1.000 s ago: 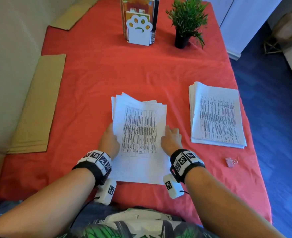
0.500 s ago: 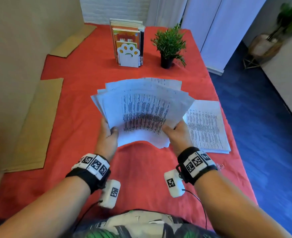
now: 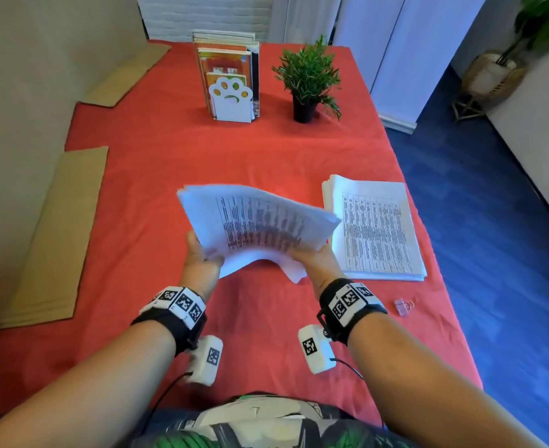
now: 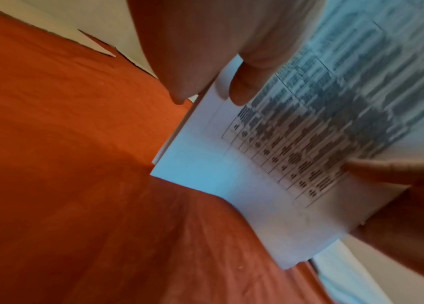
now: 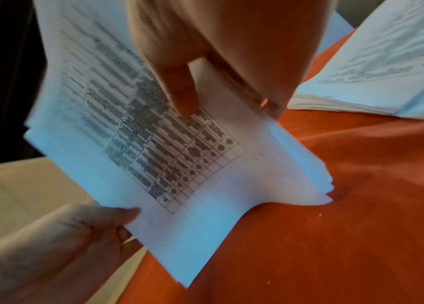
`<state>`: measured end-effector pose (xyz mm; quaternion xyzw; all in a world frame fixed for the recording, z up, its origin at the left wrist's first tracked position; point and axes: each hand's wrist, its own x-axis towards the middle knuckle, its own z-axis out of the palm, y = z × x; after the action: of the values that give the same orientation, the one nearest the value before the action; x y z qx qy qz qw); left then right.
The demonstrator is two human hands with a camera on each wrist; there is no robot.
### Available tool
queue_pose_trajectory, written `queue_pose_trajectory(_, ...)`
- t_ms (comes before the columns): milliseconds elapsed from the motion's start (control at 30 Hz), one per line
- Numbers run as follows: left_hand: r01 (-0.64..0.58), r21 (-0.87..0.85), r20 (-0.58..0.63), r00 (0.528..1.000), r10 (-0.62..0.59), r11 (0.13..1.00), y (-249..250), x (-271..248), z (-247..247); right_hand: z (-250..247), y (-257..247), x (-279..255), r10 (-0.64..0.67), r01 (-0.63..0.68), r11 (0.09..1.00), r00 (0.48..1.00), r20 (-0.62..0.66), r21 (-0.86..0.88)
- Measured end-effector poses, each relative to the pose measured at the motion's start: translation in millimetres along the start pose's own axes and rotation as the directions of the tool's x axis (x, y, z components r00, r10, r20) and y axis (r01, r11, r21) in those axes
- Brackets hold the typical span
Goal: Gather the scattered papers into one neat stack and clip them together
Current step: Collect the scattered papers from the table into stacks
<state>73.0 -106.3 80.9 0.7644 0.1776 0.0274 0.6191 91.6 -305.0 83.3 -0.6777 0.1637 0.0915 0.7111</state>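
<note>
I hold a bundle of printed papers above the red table, tilted with its far edge up and its near edge bowed. My left hand grips its left near edge, thumb on top. My right hand grips its right near edge. In the left wrist view the bundle of printed papers shows with my left hand's thumb on its printed face. The right wrist view has the bundle of printed papers under my right hand's thumb. A second paper stack lies flat to the right. A small pink binder clip lies near the right edge.
A bookend with books and a potted plant stand at the far end of the red table. Cardboard sheets lie along the left edge. The table drops to a blue floor on the right.
Both hands lifted the loose papers off the table, fanned them upright, then tilted the bundle toward the right stack. The second stack and the clip have not moved.
</note>
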Motion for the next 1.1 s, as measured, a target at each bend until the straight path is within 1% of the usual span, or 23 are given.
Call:
queue_pose_trajectory(33,0.01,0.053,-0.004,1.0,-0.01,0.999,-1,1,1,-1,1,2,-0.018,0.018,0.998,1.0,0.01,-0.056)
queue_pose_trajectory(67,-0.004,0.094,-0.011,1.0,0.005,0.996,1,2,2,-3,-2,4,-0.031,0.033,0.992,0.999,0.015,-0.124)
queue_pose_trajectory(133,-0.074,0.158,-0.04,0.996,0.081,0.985,6,4,4,-12,-10,11,-0.09,0.091,0.976,0.996,0.018,-0.198)
queue_pose_trajectory(167,-0.105,0.193,-0.05,0.992,0.116,0.976,8,6,6,-17,-16,14,-0.139,0.138,0.96,0.99,0.016,-0.242)
queue_pose_trajectory(233,-0.143,0.277,-0.054,0.985,0.164,0.95,10,8,10,-35,-28,22,-0.229,0.216,0.888,0.973,0.018,-0.405)
queue_pose_trajectory(267,-0.137,0.321,-0.053,0.985,0.162,0.937,10,9,15,-47,-32,28,-0.243,0.215,0.864,0.97,-0.003,-0.455)
queue_pose_trajectory(300,-0.095,0.357,-0.055,0.991,0.122,0.929,8,9,20,-61,-36,33,-0.239,0.193,0.862,0.97,-0.04,-0.468)
queue_pose_trajectory(367,0.019,0.373,-0.061,0.998,0.004,0.928,0,8,29,-97,-32,48,-0.21,0.099,0.852,0.964,-0.163,-0.515)
queue_pose_trajectory(400,0.062,0.367,-0.063,0.997,-0.041,0.928,-5,6,33,-116,-31,52,-0.189,0.029,0.817,0.957,-0.22,-0.576)
queue_pose_trajectory(467,0.118,0.358,-0.062,0.993,-0.103,0.926,-17,2,40,-156,-23,58,-0.118,-0.144,0.704,0.942,-0.315,-0.696)
queue_pose_trajectory(500,0.148,0.35,-0.059,0.989,-0.136,0.925,-23,0,43,-174,-19,60,-0.082,-0.235,0.653,0.923,-0.375,-0.72)
queue_pose_trajectory(567,0.209,0.339,-0.057,0.978,-0.202,0.917,-32,-6,46,-199,-6,67,0.025,-0.428,0.575,0.861,-0.508,-0.697)
queue_pose_trajectory(600,0.227,0.344,-0.059,0.974,-0.22,0.911,-36,-9,48,-207,0,71,0.08,-0.497,0.54,0.834,-0.546,-0.679)
queue_pose_trajectory(633,0.24,0.357,-0.064,0.971,-0.232,0.903,-39,-11,50,-212,3,75,0.131,-0.541,0.51,0.818,-0.561,-0.669)
queue_pose_trajectory(733,0.255,0.403,-0.076,0.967,-0.245,0.879,-43,-19,54,-214,9,86,0.225,-0.605,0.41,0.792,-0.568,-0.682)
queue_pose_trajectory(800,0.264,0.42,-0.083,0.964,-0.253,0.868,-44,-22,56,-213,14,94,0.247,-0.623,0.342,0.782,-0.572,-0.704)
queue_pose_trajectory(867,0.275,0.424,-0.098,0.961,-0.258,0.863,-47,-24,55,-211,18,101,0.275,-0.638,0.302,0.77,-0.576,-0.709)
queue_pose_trajectory(967,0.292,0.422,-0.123,0.956,-0.265,0.858,-49,-24,52,-213,19,107,0.341,-0.635,0.314,0.769,-0.54,-0.706)
queue_pose_trajectory(1033,0.316,0.408,-0.143,0.949,-0.282,0.857,-48,-25,49,-215,16,110,0.414,-0.614,0.367,0.78,-0.469,-0.699)
queue_pose_trajectory(1100,0.329,0.385,-0.169,0.944,-0.284,0.862,-46,-25,46,-219,19,119,0.431,-0.607,0.396,0.785,-0.445,-0.689)
